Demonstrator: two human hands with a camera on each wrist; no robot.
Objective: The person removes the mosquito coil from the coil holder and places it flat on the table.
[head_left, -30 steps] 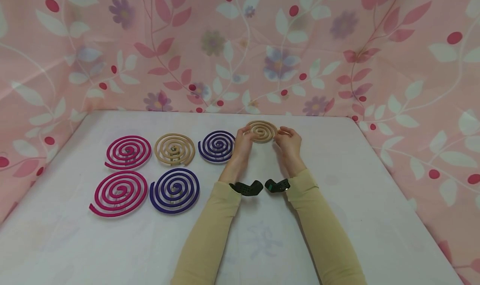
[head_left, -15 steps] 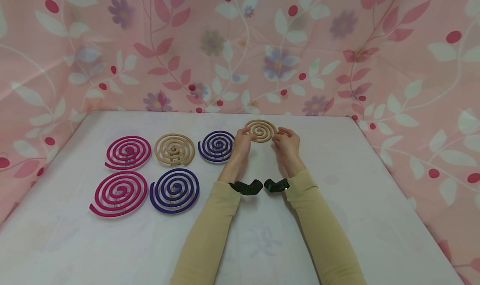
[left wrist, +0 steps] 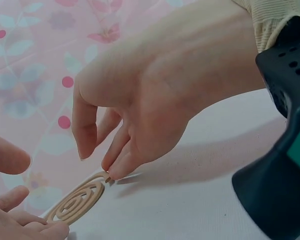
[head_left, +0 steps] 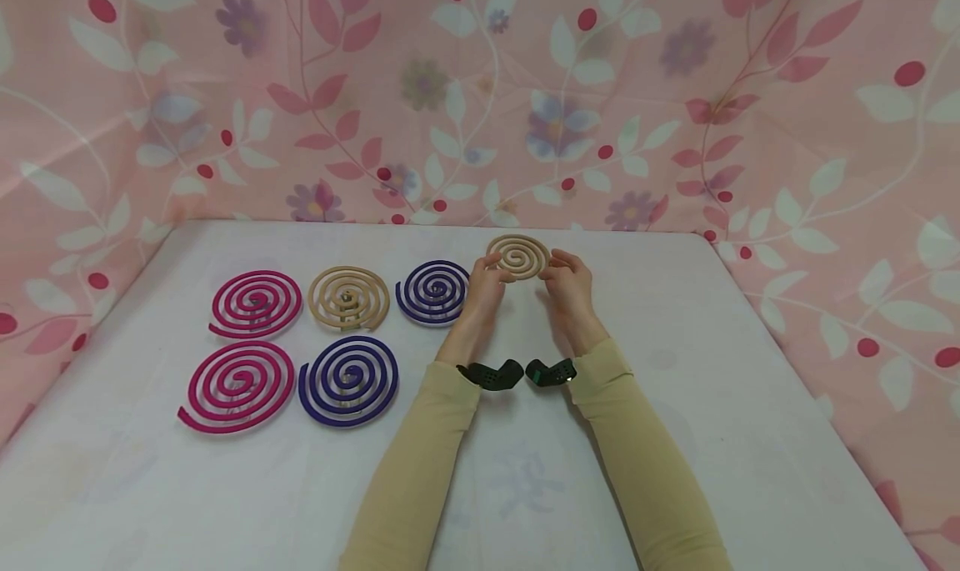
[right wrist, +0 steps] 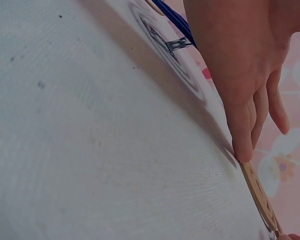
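Note:
A tan mosquito coil [head_left: 518,256] lies flat between both hands at the far middle of the table. My left hand [head_left: 487,292] pinches its left edge, the thumb along the near side. On the opposite edge, my right hand [head_left: 570,292] holds the coil between fingertips. The left wrist view looks across at the right hand [left wrist: 140,95], whose fingertips meet the rim of the coil [left wrist: 80,202]. Seen from the right wrist, the left hand [right wrist: 245,65] grips the end of the coil [right wrist: 258,195]. Whether anything supports it underneath cannot be told.
Left of the hands, two pink coils [head_left: 257,304], another tan coil [head_left: 349,298] and two dark blue coils [head_left: 435,292] stand in two rows, with metal stands under them. A patterned pink cloth [head_left: 480,137] rises behind the white table [head_left: 712,388].
Both hands have moved the tan coil slightly away and to the left. The right hand's fingers have come closer in around its edge. The other coils stay where they were.

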